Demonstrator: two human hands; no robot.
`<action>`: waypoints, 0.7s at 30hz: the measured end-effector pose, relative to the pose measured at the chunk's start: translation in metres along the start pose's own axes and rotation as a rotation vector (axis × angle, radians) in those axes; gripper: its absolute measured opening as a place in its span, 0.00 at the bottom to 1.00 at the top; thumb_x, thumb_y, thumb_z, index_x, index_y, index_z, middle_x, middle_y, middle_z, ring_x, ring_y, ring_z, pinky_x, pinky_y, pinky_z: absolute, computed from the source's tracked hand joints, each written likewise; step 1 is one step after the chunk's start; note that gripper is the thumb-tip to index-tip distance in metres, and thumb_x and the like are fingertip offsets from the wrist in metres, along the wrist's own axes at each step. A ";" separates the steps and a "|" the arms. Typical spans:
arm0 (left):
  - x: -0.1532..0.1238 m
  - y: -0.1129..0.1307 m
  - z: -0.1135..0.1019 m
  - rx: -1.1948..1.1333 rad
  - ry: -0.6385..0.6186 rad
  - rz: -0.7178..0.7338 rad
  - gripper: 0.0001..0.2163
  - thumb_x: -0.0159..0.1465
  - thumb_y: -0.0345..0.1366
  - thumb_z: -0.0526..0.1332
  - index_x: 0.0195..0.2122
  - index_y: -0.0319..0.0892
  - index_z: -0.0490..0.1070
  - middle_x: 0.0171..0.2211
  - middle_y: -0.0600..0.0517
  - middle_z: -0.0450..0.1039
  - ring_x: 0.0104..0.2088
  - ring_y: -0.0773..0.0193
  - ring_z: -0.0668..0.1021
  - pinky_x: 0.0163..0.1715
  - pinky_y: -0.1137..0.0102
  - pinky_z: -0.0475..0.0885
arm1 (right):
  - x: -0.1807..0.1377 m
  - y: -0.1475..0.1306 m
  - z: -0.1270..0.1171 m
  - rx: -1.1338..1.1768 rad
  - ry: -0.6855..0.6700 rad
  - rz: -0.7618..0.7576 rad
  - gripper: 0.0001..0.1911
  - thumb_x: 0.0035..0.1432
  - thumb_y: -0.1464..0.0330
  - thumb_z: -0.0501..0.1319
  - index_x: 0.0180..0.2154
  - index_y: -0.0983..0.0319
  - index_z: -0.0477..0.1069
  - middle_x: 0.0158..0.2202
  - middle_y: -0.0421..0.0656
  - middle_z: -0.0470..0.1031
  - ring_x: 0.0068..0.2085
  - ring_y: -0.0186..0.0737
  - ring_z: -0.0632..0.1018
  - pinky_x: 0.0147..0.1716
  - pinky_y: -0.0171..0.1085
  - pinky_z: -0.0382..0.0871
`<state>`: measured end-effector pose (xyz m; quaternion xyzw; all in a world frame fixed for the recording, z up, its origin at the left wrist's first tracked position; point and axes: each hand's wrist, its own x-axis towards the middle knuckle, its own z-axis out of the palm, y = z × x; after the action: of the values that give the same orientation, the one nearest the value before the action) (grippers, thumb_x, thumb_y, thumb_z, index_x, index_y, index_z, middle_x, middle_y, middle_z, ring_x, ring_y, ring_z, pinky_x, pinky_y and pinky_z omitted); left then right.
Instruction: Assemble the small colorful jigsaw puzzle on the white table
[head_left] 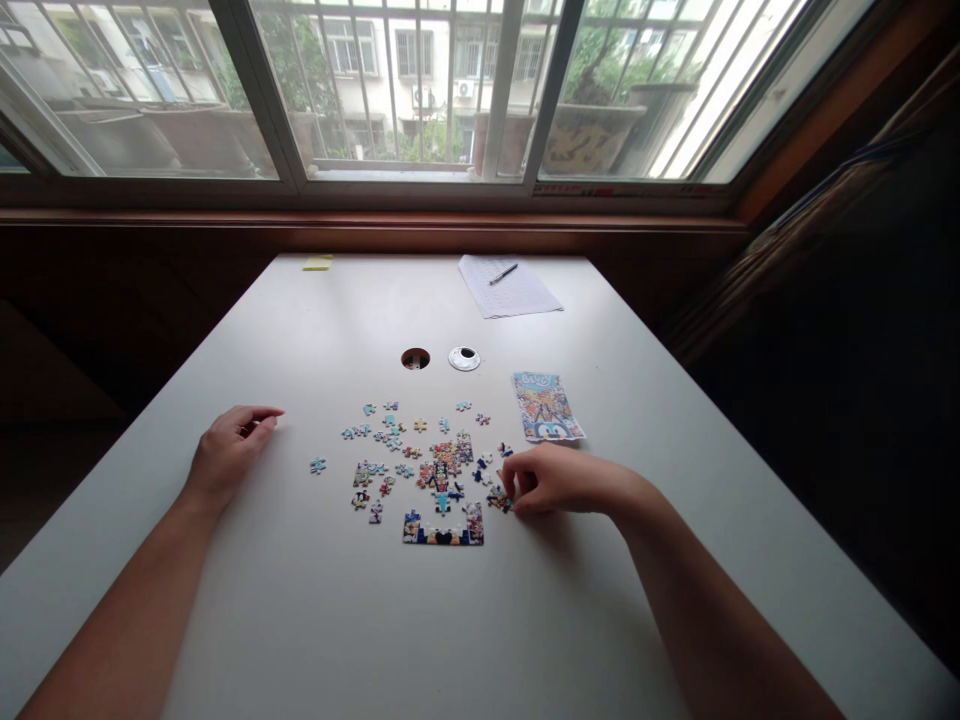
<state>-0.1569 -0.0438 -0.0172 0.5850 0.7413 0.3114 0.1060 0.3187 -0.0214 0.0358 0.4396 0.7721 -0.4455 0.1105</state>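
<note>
My right hand reaches in from the right, thumb and fingertips pinched on a jigsaw puzzle piece at the right side of the scattered pieces. My left hand rests on the table left of the pieces, fingers loosely bent and apart, holding nothing. Between the hands, a joined bottom strip of puzzle has raised corners on both sides. Just above it lies a joined orange and multicoloured section. Several loose blue pieces spread to the upper left, and a single piece is nearest my left hand.
A colourful picture sheet lies beyond my right hand. Farther back are a round hole in the white table, a silvery round cover, papers with a pen, and a yellow note.
</note>
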 end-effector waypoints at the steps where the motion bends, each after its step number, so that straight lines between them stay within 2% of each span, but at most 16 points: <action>1: 0.000 0.000 0.000 0.000 -0.002 -0.001 0.13 0.63 0.45 0.58 0.43 0.49 0.78 0.45 0.53 0.78 0.41 0.58 0.77 0.44 0.66 0.70 | 0.000 0.000 0.000 -0.005 -0.001 0.000 0.11 0.50 0.67 0.65 0.38 0.56 0.77 0.33 0.39 0.79 0.33 0.38 0.77 0.28 0.32 0.63; 21: -0.001 0.005 -0.001 0.026 -0.007 0.004 0.14 0.62 0.46 0.58 0.42 0.48 0.78 0.44 0.52 0.78 0.42 0.57 0.78 0.44 0.66 0.71 | 0.001 0.005 0.003 -0.039 0.034 -0.030 0.08 0.51 0.68 0.64 0.36 0.56 0.76 0.32 0.38 0.79 0.32 0.37 0.77 0.26 0.32 0.62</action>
<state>-0.1532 -0.0441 -0.0134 0.5891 0.7436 0.2998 0.1003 0.3209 -0.0218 0.0309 0.4334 0.7888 -0.4245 0.0990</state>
